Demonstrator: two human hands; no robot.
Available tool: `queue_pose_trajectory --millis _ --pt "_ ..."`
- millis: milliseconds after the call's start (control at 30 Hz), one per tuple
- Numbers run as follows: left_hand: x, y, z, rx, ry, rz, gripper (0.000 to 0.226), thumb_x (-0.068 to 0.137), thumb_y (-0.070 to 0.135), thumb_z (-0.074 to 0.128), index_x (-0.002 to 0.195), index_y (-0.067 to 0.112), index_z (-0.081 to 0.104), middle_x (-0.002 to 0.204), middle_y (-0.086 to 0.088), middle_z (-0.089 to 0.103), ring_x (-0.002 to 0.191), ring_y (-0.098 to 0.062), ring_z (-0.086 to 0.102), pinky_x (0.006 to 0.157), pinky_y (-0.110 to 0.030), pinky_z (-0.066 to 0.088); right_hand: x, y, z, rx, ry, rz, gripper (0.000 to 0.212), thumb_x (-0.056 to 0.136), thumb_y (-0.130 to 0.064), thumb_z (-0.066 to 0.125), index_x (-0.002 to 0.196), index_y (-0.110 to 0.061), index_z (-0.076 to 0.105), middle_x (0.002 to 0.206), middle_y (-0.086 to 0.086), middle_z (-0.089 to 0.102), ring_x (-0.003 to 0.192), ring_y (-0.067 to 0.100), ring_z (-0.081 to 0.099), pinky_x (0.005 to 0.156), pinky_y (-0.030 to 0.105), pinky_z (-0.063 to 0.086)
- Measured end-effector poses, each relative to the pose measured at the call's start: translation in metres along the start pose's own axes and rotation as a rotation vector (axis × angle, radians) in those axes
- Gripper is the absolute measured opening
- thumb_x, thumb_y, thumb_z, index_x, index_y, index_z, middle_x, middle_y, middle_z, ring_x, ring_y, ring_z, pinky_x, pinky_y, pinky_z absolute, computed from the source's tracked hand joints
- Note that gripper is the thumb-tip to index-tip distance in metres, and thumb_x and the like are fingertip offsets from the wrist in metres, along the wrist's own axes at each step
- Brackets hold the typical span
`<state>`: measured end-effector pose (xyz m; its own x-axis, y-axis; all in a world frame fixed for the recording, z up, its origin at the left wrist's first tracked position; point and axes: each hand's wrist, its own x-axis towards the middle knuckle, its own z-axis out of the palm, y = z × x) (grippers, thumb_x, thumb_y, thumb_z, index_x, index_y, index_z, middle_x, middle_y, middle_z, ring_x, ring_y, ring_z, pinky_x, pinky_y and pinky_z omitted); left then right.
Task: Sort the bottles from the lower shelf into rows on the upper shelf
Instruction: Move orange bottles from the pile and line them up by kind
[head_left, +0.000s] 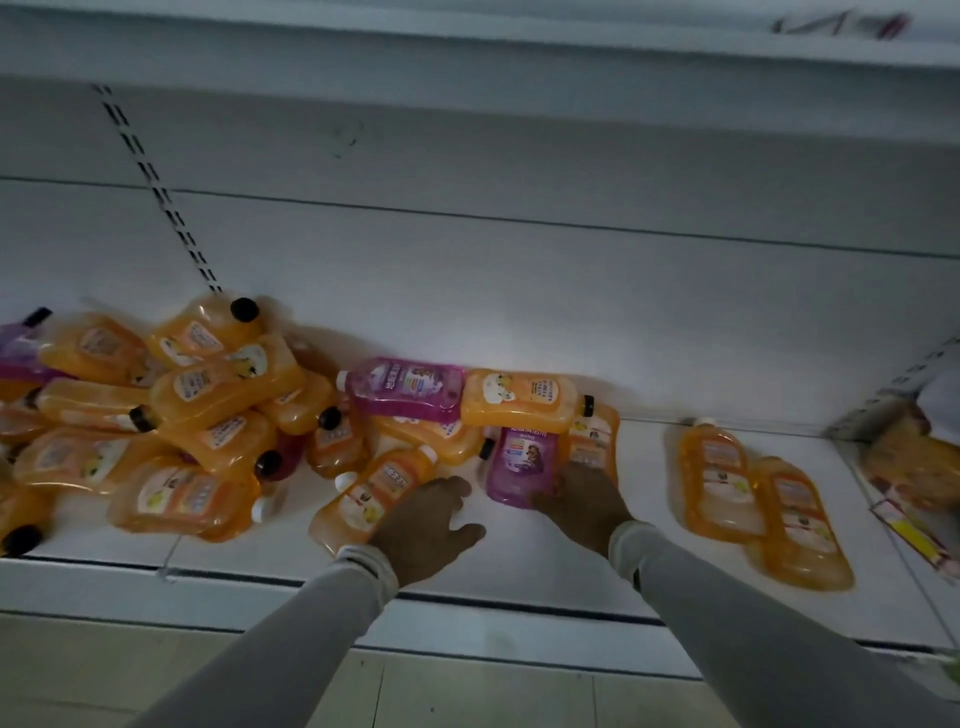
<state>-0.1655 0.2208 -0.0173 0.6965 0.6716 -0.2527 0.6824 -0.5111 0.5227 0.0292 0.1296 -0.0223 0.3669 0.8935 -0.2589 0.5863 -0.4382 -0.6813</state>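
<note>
White painted metal makes up the lower shelf (519, 551), a broad flat deck with a slotted back panel, and above it I see the pale front lip of the upper shelf (467, 47), where the rows belong; no bottle shows on it from this angle. Orange bottles in a heap (171, 415) fill the left of the lower shelf, lying on their sides and stacked over one another, so I judge the sorting has barely begun. They are flat, waisted, translucent plastic, glossy, with pale labels and small dark or white caps. Two more orange bottles (758, 493) lie side by side, well apart on the right. A purple bottle (408, 387) rests across the pile's right edge.

My left hand (423, 530) reaches to the near end of one orange bottle (376, 493); its fingers are loosely spread and touching it, not yet wrapped round. My right hand (584, 501) lies over the base of a smaller purple bottle (522, 460), fingers bent onto it, though I cannot tell whether the grip has closed. Each hand takes the nearest loose bottle, likely to lift both together.
</note>
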Motion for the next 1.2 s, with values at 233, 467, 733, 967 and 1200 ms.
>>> queue_pose_trajectory --millis 233,467,733,967,1200 --pt "-0.014 -0.057 -0.030 0.068 0.026 0.050 0.055 0.088 0.046 0.062 0.134 0.018 0.050 0.134 0.002 0.057 0.123 -0.017 0.053 0.104 -0.028 0.041 0.029 -0.009 0.035 0.078 0.175 0.129 0.053 0.080 -0.049 0.070 0.126 -0.029 0.053 0.109 -0.003 0.068 0.099 0.021 0.065 0.090 0.039 0.056" --pt "-0.017 -0.068 -0.035 0.016 0.075 0.058 0.052 0.086 0.045 0.065 0.131 0.020 0.053 0.127 0.002 0.061 0.116 -0.018 0.058 0.099 -0.028 0.045 0.045 -0.011 0.036 0.193 0.151 0.229 0.056 0.082 -0.035 0.076 0.132 -0.024 0.054 0.119 0.004 0.067 0.112 0.029 0.062 0.100 0.046 0.049" --pt "0.000 -0.055 -0.050 0.020 0.121 0.023 0.030 0.092 0.031 0.059 0.116 0.014 0.060 0.110 -0.001 0.066 0.100 -0.018 0.062 0.088 -0.028 0.050 0.023 0.005 0.017 0.347 -0.138 0.276 0.061 0.066 -0.028 0.088 0.119 -0.030 0.057 0.109 -0.001 0.068 0.107 0.025 0.064 0.092 0.049 0.055" --pt "0.031 -0.051 -0.050 -0.044 0.169 -0.114 0.024 0.087 0.033 0.060 0.104 0.016 0.060 0.096 0.000 0.066 0.085 -0.016 0.063 0.071 -0.025 0.049 0.002 0.015 0.005 0.361 -0.343 0.284 0.071 0.047 -0.033 0.087 0.112 -0.025 0.059 0.103 -0.001 0.071 0.094 0.017 0.068 0.067 0.026 0.057" --pt "0.055 -0.047 -0.050 -0.186 0.336 -0.206 0.031 0.092 0.037 0.057 0.120 0.024 0.053 0.109 0.002 0.067 0.099 -0.018 0.064 0.088 -0.030 0.053 0.008 0.028 0.011 0.426 -0.251 0.187 0.107 0.028 -0.071 0.086 0.119 -0.022 0.062 0.102 -0.001 0.075 0.095 0.017 0.071 0.074 0.025 0.059"
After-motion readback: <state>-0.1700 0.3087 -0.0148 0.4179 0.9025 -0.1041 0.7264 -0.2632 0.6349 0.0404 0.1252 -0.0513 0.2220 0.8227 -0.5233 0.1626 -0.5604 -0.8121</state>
